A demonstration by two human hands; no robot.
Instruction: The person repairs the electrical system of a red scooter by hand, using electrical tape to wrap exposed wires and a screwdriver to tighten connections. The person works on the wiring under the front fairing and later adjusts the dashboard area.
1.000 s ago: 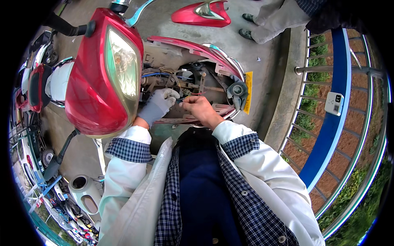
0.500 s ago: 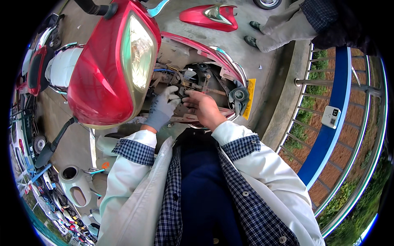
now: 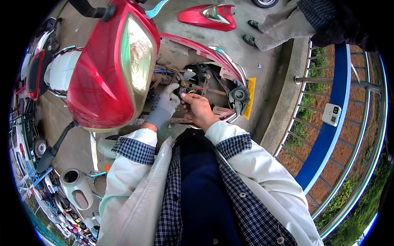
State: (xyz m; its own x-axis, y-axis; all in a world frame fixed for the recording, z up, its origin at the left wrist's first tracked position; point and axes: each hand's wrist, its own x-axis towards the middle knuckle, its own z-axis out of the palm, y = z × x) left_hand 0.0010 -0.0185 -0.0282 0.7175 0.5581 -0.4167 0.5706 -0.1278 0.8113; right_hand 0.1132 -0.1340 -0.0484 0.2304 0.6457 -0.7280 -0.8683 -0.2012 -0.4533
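Observation:
In front of me stands a red scooter (image 3: 96,88) with its inner frame laid open beside the headlight (image 3: 138,53). My left hand (image 3: 162,108), in a grey glove, is closed with curled fingers at a small dark part (image 3: 183,91). Bare, my right hand (image 3: 199,110) pinches at the same part from the right, thumb and fingers together. Thin red and yellow wires (image 3: 191,91) stick out just above the right fingers. Blue and brown wiring (image 3: 167,71) runs behind the hands. What each fingertip grips is partly hidden.
A loose red panel with a lamp (image 3: 205,17) lies on the ground beyond. A person (image 3: 279,28) stands far right, near a metal railing (image 3: 303,79) with a blue beam (image 3: 334,102). A yellow plate (image 3: 249,98) edges the scooter. Parked scooters (image 3: 37,71) are at left.
My right hand has turned and its fingers have closed in at the dark part. Red and yellow wires now stand out above it. The left hand has shifted only slightly.

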